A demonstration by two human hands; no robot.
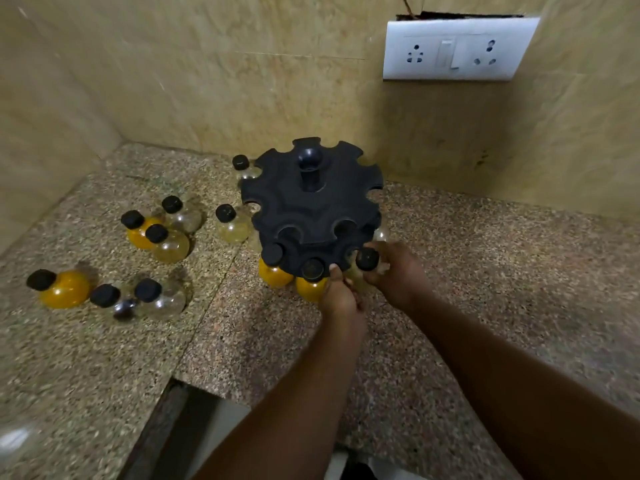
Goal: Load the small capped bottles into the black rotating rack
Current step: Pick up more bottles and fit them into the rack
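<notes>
The black rotating rack (pixel 311 206) stands on the speckled counter (pixel 485 271), with notched tiers and a knob on top. Two yellow-filled bottles (pixel 275 275) hang in its lower front notches. My right hand (pixel 394 271) grips a clear bottle with a black cap (pixel 367 259) at the rack's lower right notch. My left hand (pixel 341 296) is at the rack's lower front rim, thumb on the edge beside a capped yellow bottle (pixel 311 289). Several loose capped bottles (pixel 162 233), some yellow, some clear, stand on the counter to the left.
Beige tiled walls form a corner behind the rack. A white socket plate (pixel 457 50) is on the right wall. The counter's front edge has a cut-out (pixel 187 427) at the bottom left. A clear round object (pixel 17 441) lies at the far lower left.
</notes>
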